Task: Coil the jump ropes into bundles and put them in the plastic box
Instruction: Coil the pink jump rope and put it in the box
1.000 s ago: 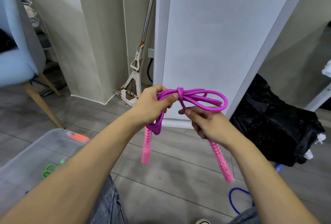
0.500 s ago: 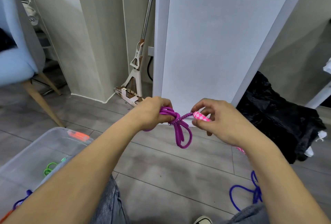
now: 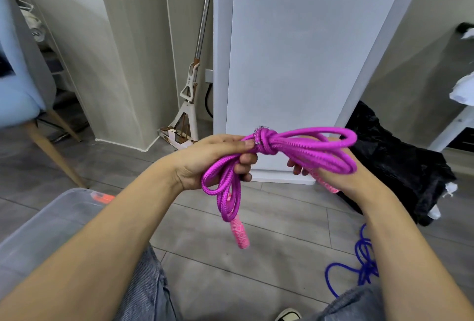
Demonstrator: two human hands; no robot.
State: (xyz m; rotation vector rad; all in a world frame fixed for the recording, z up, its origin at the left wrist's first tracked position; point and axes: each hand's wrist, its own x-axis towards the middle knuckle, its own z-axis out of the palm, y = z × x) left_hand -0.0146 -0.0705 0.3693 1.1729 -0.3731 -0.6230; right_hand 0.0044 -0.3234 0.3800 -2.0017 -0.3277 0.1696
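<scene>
The magenta braided jump rope [image 3: 302,149] sits bundled between your two hands, held up above the grey tiled floor [image 3: 205,256], with a wrapped knot at its top next to your left thumb. Your left hand [image 3: 205,161] grips the bundle just below that knot, thumb pressed along the top and fingers curled round the strands, so loops and one pink patterned handle [image 3: 239,234] hang down beneath it. Your right hand [image 3: 331,167] lies behind the other loops; its fingers are curled round the second pink handle [image 3: 324,182], fingertips showing under the cord. The clear plastic box with an orange latch [image 3: 59,220] stands on the floor to your lower left, apart from the bundle. A blue jump rope [image 3: 361,267] lies loose on the floor by your right knee.
</scene>
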